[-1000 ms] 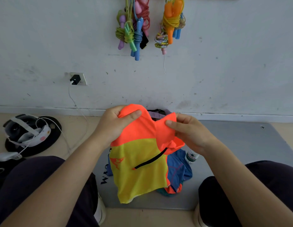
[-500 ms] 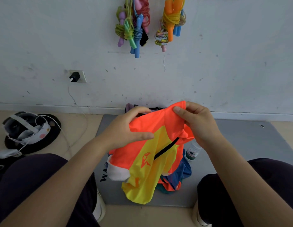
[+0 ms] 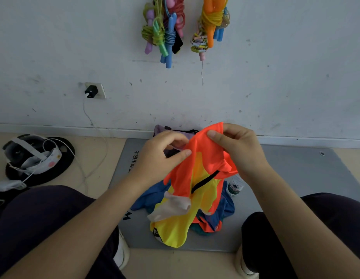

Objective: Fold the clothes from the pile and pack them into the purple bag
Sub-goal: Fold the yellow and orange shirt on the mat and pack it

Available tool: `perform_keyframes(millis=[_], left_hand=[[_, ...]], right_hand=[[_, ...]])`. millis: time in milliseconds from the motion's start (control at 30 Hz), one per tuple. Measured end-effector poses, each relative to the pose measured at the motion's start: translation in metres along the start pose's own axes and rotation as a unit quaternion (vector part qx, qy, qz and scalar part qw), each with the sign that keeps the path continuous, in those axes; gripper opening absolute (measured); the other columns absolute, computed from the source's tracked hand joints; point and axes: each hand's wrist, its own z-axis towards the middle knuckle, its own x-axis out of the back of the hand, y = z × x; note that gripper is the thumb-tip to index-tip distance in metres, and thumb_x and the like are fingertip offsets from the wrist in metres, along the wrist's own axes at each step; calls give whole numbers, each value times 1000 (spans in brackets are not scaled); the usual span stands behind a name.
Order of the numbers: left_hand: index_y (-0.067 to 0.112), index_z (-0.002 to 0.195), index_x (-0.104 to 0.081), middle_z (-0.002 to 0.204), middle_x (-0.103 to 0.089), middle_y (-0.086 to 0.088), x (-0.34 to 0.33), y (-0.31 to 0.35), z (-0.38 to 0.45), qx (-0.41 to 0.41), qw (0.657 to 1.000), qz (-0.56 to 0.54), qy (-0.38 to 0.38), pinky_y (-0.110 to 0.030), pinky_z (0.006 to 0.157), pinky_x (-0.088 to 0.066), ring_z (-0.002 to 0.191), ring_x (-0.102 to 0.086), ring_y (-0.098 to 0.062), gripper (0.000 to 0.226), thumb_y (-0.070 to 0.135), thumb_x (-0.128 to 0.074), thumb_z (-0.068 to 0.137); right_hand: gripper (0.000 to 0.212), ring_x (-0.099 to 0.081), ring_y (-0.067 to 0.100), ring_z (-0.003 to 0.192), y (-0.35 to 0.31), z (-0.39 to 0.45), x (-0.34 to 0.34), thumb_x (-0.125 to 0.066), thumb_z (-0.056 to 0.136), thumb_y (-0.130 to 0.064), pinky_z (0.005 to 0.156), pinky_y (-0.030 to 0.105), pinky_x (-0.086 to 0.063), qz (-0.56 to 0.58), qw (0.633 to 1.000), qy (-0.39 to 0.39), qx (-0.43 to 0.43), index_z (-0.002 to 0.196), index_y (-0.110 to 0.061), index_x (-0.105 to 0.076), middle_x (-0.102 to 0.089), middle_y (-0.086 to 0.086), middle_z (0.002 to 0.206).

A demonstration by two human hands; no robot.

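Hands up in front of you: your right hand (image 3: 238, 152) pinches the top edge of the orange and yellow shirt (image 3: 197, 190) between thumb and fingers, and your left hand (image 3: 161, 156) has its thumb tip on the shirt's left edge, fingers curled; whether it really grips, you cannot tell. The shirt hangs with its long axis running down and slightly left, orange end up, yellow end low over the pile of clothes (image 3: 215, 214) on the grey mat (image 3: 295, 178). A purple bag (image 3: 165, 129) peeks out behind your left hand, against the wall (image 3: 275, 87). White printed characters run along the mat's left side, too small to read. A bottle (image 3: 235, 186) with a green label stands just right of the pile. Jump ropes (image 3: 167, 33) hang on the wall.
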Motion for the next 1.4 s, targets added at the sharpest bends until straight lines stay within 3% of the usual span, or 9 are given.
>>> perform_keyframes(millis=[200, 367, 567, 800, 933, 1033, 1167, 1300, 1400], left_hand=[[29, 100, -72, 87, -72, 8, -5, 0, 1, 77, 994, -73, 17, -13, 69, -49, 83, -66, -3, 18, 22, -77, 84], [29, 101, -74, 96, -73, 16, -1, 1, 4, 83, 991, -101, 14, -13, 78, -51, 93, -66, 1, 14, 23, -72, 89], [21, 99, -77, 94, -75, 12, -5, -1, 3, 101, 993, -68, 10, -35, 79, -58, 89, -69, -4, 18, 26, -79, 81], [24, 84, -72, 81, -71, 20, 6, 2, 7, 107, 989, -95, -36, -13, 71, -49, 80, -65, 3, 6, 20, -76, 84], [19, 87, -65, 79, -66, 6, 17, 5, 9, 96, 985, -121, -70, -19, 71, -49, 75, -61, -5, 7, 19, -65, 94], [23, 86, -58, 69, -55, -13, 17, 4, 7, 84, 988, -98, -80, -21, 58, -40, 60, -47, -10, 12, 23, -60, 98], [31, 83, -58, 55, -44, 2, 16, 0, 8, 76, 993, -66, -53, -25, 52, -30, 52, -35, -11, 12, 33, -64, 94], [42, 79, -64, 63, -64, 21, 22, -2, 12, 126, 974, -9, -186, -9, 55, -39, 55, -56, 6, 33, 70, -72, 64], [23, 67, -58, 55, -55, 16, 7, -6, 4, 173, 936, 72, -298, -17, 51, -40, 53, -53, 0, 62, 82, -70, 48]], right_hand=[[6, -70, 15, 74, -3, -2, -4, -72, 85, -13, 66, 25, -57, -1, 1000, -15, 12, 83, -11, -77, -75, 9, 81], [6, -71, 14, 75, -4, -3, -3, -72, 86, -14, 64, 22, -54, 5, 1000, -23, 8, 85, -11, -77, -76, 6, 80], [6, -71, 15, 75, -5, -3, -4, -72, 85, -13, 64, 22, -54, 9, 1000, -28, 10, 85, -9, -76, -76, 8, 81], [6, -70, 13, 72, -4, -2, 0, -74, 84, -16, 63, 22, -55, -15, 1000, -9, 9, 83, -11, -76, -75, 7, 79], [6, -63, 11, 86, 4, 3, 1, -76, 82, -21, 71, 17, -49, -121, 992, 31, 37, 81, -16, -74, -67, 7, 97], [6, -56, 1, 105, 6, 6, 2, -78, 80, -25, 82, 8, -43, -177, 982, 33, 58, 77, -22, -74, -58, -10, 114], [5, -68, 10, 79, 3, 3, 3, -78, 81, -24, 71, 27, -54, -104, 994, 11, 40, 76, -25, -77, -74, 1, 84], [5, -57, 8, 64, 1, 1, -3, -75, 83, -22, 55, 20, -46, -91, 995, 17, 47, 78, -22, -76, -68, 10, 71], [4, -61, 10, 67, 0, -4, -11, -72, 86, -17, 56, 20, -49, -59, 997, -30, 43, 84, -15, -75, -70, 9, 72]])
